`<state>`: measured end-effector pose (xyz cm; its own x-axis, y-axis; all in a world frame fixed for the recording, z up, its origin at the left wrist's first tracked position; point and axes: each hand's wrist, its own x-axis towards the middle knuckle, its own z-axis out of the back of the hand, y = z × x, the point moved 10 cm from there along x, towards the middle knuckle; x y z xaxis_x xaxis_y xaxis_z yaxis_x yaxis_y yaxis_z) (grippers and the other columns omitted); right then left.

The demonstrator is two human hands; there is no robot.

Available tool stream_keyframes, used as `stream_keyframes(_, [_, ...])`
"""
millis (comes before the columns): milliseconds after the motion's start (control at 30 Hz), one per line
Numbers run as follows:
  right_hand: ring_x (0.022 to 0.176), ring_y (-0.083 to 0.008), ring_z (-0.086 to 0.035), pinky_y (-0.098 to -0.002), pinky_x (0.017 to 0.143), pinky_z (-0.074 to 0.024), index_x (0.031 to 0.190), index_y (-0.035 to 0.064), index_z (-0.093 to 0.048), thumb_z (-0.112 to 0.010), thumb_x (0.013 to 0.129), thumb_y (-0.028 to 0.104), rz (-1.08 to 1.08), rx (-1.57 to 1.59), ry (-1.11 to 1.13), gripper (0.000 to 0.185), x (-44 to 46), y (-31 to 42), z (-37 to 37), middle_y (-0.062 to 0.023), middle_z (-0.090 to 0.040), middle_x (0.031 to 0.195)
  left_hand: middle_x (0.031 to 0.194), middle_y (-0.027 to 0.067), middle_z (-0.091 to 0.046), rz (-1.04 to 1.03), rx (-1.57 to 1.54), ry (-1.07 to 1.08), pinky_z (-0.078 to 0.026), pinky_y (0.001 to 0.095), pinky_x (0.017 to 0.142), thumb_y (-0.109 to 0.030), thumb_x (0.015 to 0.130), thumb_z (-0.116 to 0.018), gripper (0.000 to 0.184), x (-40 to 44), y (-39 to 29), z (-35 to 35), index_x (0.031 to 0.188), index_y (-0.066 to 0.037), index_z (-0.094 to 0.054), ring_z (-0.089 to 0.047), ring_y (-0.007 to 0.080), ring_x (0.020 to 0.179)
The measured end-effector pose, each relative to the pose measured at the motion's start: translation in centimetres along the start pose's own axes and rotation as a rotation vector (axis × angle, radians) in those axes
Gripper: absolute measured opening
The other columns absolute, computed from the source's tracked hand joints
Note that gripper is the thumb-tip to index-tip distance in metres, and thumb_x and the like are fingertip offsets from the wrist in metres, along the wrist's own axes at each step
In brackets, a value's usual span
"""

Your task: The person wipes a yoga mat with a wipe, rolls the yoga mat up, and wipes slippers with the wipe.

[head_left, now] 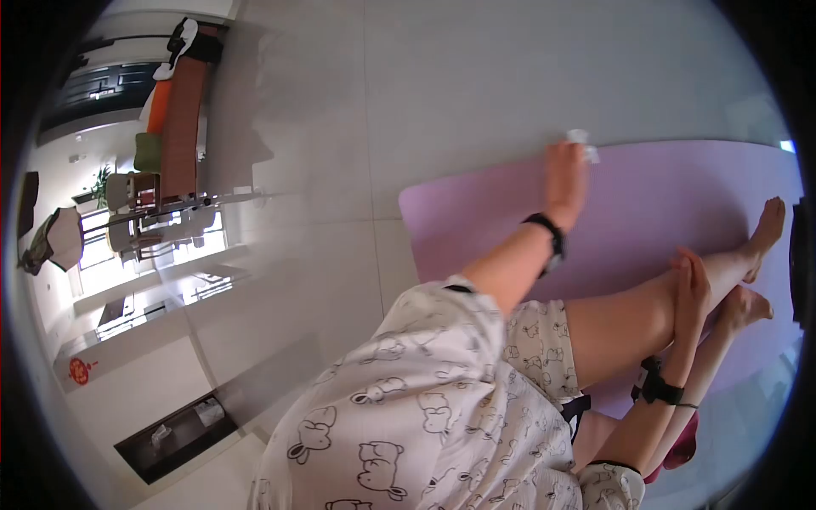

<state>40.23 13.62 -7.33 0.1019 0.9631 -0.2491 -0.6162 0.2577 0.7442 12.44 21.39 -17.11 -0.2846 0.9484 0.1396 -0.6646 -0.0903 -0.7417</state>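
My left hand [567, 183] is over the upper edge of the purple mat [476, 212], blurred by motion. Its fingers are closed on a crumpled white tissue [580, 138], which lies against the grey floor in view. A black band circles that wrist. My right hand [695, 287] rests against my bare leg [629, 327] near the knee, fingers stretched out, holding nothing. That wrist also wears a black strap with a small device. Both bare feet are at the far right of the mat.
Grey tiled floor [314, 102] borders the mat. A long brown bench [183, 127] with green and orange cushions stands at upper left, near chairs and a table. A dark recessed tray [174, 438] is at lower left. Something dark red [682, 444] lies beside my leg.
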Motion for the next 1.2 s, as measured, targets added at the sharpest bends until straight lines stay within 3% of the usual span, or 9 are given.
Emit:
stream_keyframes(167, [0.080, -0.0129, -0.056, -0.0250, 0.074, -0.0421, 0.105, 0.0040, -0.058, -0.045, 0.092, 0.018, 0.002, -0.057, -0.006, 0.023, -0.1, 0.2, -0.4, -0.0077, -0.062, 0.082, 0.098, 0.0127, -0.050, -0.224, 0.032, -0.048, -0.042, 0.0420, 0.080, -0.001, 0.076, -0.053, 0.021, -0.4, -6.4, -4.2, 0.096, -0.005, -0.052, -0.049, 0.0318, 0.091])
stream_keyframes(267, [0.079, -0.0130, -0.057, -0.0247, 0.074, -0.0429, 0.105, 0.0038, -0.059, -0.045, 0.092, 0.018, -0.040, 0.003, -0.031, 0.024, -0.4, -0.5, -0.2, -0.0075, -0.062, 0.080, 0.104, 0.0113, -0.047, -0.461, -0.016, 0.258, -0.042, 0.0409, 0.083, -0.004, 0.074, -0.058, 0.029, -1.8, -4.4, -3.1, 0.102, -0.006, -0.051, -0.048, 0.0317, 0.098])
stream_keyframes(400, [0.079, -0.0132, -0.056, -0.0247, 0.075, -0.0431, 0.104, 0.0031, -0.059, -0.045, 0.093, 0.019, 0.038, 0.166, -0.033, 0.025, -0.8, -0.6, -0.1, -0.0070, -0.062, 0.082, 0.103, 0.0123, -0.052, -0.314, 0.292, 0.261, -0.041, 0.0416, 0.084, -0.007, 0.070, -0.062, 0.037, -6.3, 5.4, 9.0, 0.105, -0.008, -0.051, -0.050, 0.0317, 0.097])
stream_keyframes(467, [0.079, -0.0131, -0.056, -0.0247, 0.076, -0.0431, 0.104, 0.0029, -0.059, -0.044, 0.093, 0.020, 0.027, 0.203, -0.049, 0.025, -0.7, -1.4, 0.1, -0.0070, -0.062, 0.082, 0.102, 0.0142, -0.052, 0.049, 0.575, 0.495, -0.040, 0.0426, 0.084, -0.005, 0.070, -0.061, 0.034, -8.5, 11.2, 15.3, 0.103, -0.007, -0.053, -0.049, 0.0333, 0.097])
stream_keyframes(533, [0.079, -0.0119, -0.055, -0.0239, 0.074, -0.0421, 0.103, 0.0035, -0.059, -0.044, 0.093, 0.020, 0.052, 0.041, -0.048, 0.025, -0.1, -1.4, 0.1, -0.0056, -0.062, 0.082, 0.097, 0.0155, -0.051, 0.002, 0.495, 0.146, -0.042, 0.0434, 0.076, -0.010, 0.070, -0.061, 0.027, -13.3, 18.2, 22.4, 0.096, -0.006, -0.051, -0.047, 0.0343, 0.094])
stream_keyframes(767, [0.076, -0.0097, -0.052, -0.0227, 0.070, -0.0393, 0.103, 0.0070, -0.060, -0.044, 0.093, 0.022, 0.041, -0.035, -0.006, 0.024, 0.4, -0.7, -0.7, -0.0035, -0.061, 0.080, 0.097, 0.0159, -0.049, 0.190, 0.707, 0.025, -0.033, 0.0431, 0.085, -0.018, 0.081, -0.056, 0.027, -14.1, 16.0, 22.3, 0.103, -0.005, -0.046, -0.045, 0.0349, 0.091])
stream_keyframes(933, [0.087, -0.0135, -0.055, -0.0241, 0.081, -0.0403, 0.108, 0.0042, -0.058, -0.044, 0.093, 0.023, -0.034, 0.002, 0.042, 0.028, 0.3, -1.5, -0.8, -0.0064, -0.061, 0.086, 0.092, 0.0143, -0.051, -0.051, 0.536, 0.199, -0.038, 0.0427, 0.079, -0.021, 0.078, -0.058, 0.021, -10.9, 11.4, 15.8, 0.090, -0.004, -0.053, -0.048, 0.0325, 0.089])
stream_keyframes(1100, [0.088, -0.0133, -0.056, -0.0241, 0.081, -0.0410, 0.109, 0.0050, -0.057, -0.043, 0.094, 0.021, -0.069, -0.078, 0.073, 0.027, 0.4, -0.7, -1.0, -0.0071, -0.061, 0.088, 0.090, 0.0114, -0.055, -0.561, 0.187, 0.479, -0.044, 0.0403, 0.075, -0.019, 0.078, -0.055, 0.017, -9.6, -4.4, -0.8, 0.091, -0.007, -0.059, -0.053, 0.0284, 0.087])
stream_keyframes(1200, [0.088, -0.0137, -0.057, -0.0243, 0.081, -0.0415, 0.110, 0.0047, -0.057, -0.042, 0.094, 0.018, -0.004, -0.030, 0.044, 0.026, 0.1, -1.2, -0.9, -0.0076, -0.062, 0.089, 0.088, 0.0099, -0.056, -0.167, -0.215, 0.399, -0.044, 0.0391, 0.074, -0.016, 0.078, -0.051, 0.009, -6.9, -7.5, -6.8, 0.079, -0.008, -0.056, -0.054, 0.0265, 0.084])
